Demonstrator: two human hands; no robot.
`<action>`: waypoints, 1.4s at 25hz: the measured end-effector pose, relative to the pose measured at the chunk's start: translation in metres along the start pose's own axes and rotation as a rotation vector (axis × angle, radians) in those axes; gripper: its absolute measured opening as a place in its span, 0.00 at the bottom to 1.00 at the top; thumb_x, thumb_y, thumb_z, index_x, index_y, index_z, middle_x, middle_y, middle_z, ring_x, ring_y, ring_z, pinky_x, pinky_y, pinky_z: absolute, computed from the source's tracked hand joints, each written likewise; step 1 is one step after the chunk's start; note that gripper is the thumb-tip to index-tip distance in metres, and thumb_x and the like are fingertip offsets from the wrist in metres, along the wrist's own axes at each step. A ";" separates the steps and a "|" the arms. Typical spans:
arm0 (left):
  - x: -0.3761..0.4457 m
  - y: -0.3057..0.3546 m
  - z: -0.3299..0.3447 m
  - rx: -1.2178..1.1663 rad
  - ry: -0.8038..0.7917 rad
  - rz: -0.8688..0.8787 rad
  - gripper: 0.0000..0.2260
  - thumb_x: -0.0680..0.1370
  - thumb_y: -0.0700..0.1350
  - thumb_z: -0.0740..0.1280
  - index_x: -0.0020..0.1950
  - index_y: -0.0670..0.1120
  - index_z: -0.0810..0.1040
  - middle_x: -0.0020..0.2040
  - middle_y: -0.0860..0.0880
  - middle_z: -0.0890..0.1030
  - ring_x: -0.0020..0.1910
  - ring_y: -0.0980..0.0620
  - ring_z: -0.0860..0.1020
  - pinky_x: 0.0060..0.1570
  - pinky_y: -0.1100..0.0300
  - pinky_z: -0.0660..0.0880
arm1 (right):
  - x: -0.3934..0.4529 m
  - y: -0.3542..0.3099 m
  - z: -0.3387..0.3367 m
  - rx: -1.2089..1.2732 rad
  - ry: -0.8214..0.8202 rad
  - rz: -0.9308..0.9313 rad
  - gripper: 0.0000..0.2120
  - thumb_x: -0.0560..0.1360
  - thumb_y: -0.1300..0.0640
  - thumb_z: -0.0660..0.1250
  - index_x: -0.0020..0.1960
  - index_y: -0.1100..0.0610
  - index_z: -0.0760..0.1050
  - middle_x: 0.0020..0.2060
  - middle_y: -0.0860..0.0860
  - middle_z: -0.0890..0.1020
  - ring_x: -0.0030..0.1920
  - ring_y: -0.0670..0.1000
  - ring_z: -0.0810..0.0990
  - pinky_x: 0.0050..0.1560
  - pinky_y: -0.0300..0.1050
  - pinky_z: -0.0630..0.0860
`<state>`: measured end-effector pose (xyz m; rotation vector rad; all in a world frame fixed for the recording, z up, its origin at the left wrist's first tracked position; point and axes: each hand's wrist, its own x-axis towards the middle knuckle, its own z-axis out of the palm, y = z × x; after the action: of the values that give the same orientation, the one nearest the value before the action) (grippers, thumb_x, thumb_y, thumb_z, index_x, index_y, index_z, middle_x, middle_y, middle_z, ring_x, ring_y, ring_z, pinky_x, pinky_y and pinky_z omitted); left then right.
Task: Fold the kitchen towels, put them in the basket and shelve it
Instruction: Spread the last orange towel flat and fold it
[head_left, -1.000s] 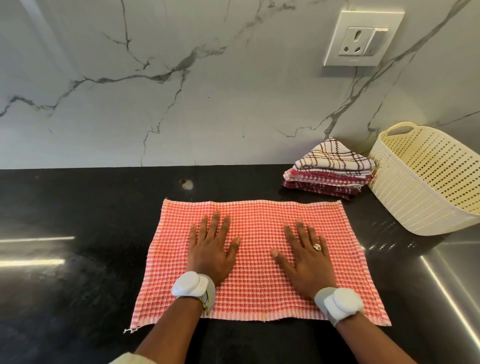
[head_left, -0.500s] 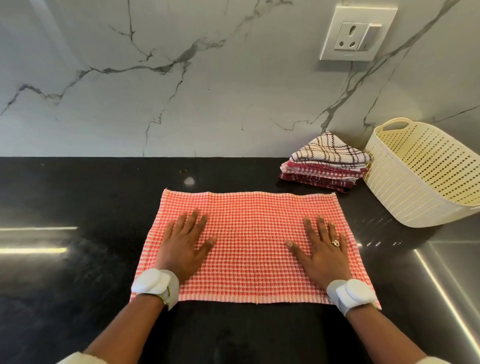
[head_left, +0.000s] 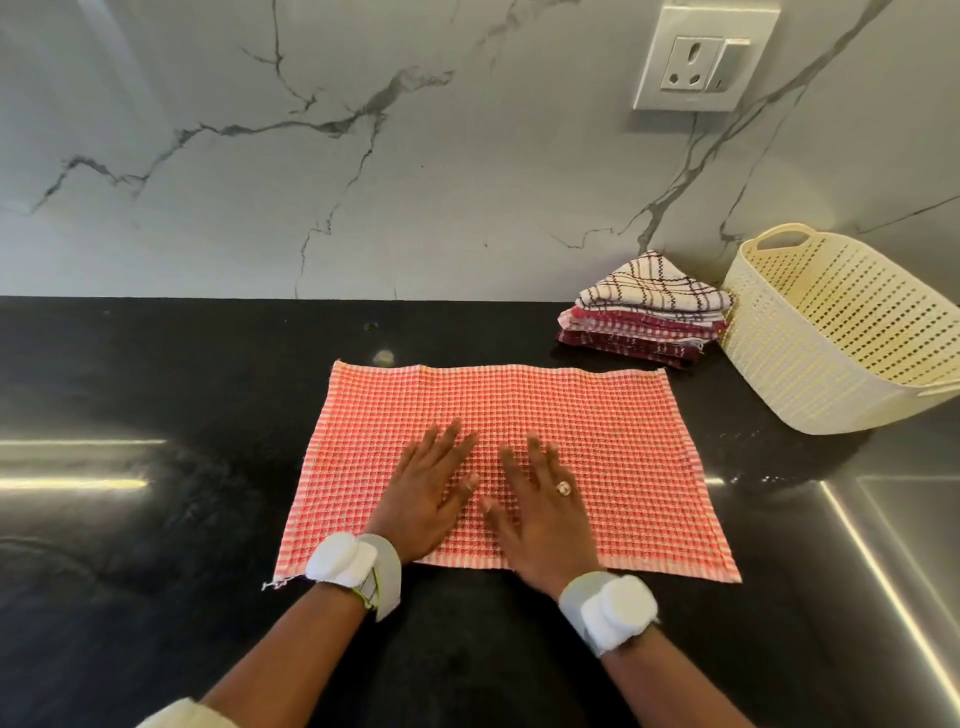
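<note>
A red-and-white checked kitchen towel lies flat on the black counter. My left hand and my right hand rest side by side on its near middle, fingers straight, palms down. A stack of folded towels, the top one white with dark checks, sits at the back right against the wall. Right of the stack a cream perforated basket stands tilted, and nothing shows inside it.
A marble wall with a power socket rises behind the counter. A steel surface starts at the right edge. Light strips reflect on the counter at the left.
Both hands have slid from the towel's outer sides in to its middle and now lie next to each other. The towel stays flat.
</note>
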<state>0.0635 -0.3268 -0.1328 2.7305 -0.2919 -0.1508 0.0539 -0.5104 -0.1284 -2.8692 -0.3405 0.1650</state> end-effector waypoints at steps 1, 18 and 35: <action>0.000 -0.003 0.006 0.045 -0.013 -0.010 0.31 0.74 0.70 0.33 0.76 0.62 0.41 0.76 0.59 0.38 0.77 0.53 0.36 0.74 0.52 0.35 | -0.004 -0.004 0.006 -0.019 -0.014 -0.020 0.33 0.77 0.31 0.41 0.77 0.42 0.37 0.76 0.49 0.34 0.76 0.55 0.33 0.72 0.52 0.30; -0.077 0.035 -0.027 0.012 0.014 -0.238 0.14 0.80 0.60 0.55 0.52 0.56 0.77 0.50 0.60 0.74 0.49 0.59 0.73 0.59 0.57 0.70 | 0.070 -0.012 -0.014 0.110 -0.009 -0.038 0.26 0.77 0.39 0.59 0.68 0.53 0.66 0.72 0.55 0.64 0.73 0.58 0.60 0.75 0.61 0.49; -0.063 -0.008 -0.038 -0.171 0.196 -0.735 0.27 0.75 0.63 0.64 0.71 0.53 0.65 0.71 0.50 0.63 0.70 0.47 0.63 0.68 0.49 0.65 | 0.037 0.015 0.008 0.026 -0.024 -0.236 0.35 0.76 0.29 0.39 0.78 0.44 0.45 0.78 0.46 0.44 0.77 0.50 0.39 0.73 0.50 0.31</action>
<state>0.0091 -0.2913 -0.0966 2.5214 0.7506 -0.0949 0.0920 -0.5139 -0.1433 -2.7749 -0.6720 0.1582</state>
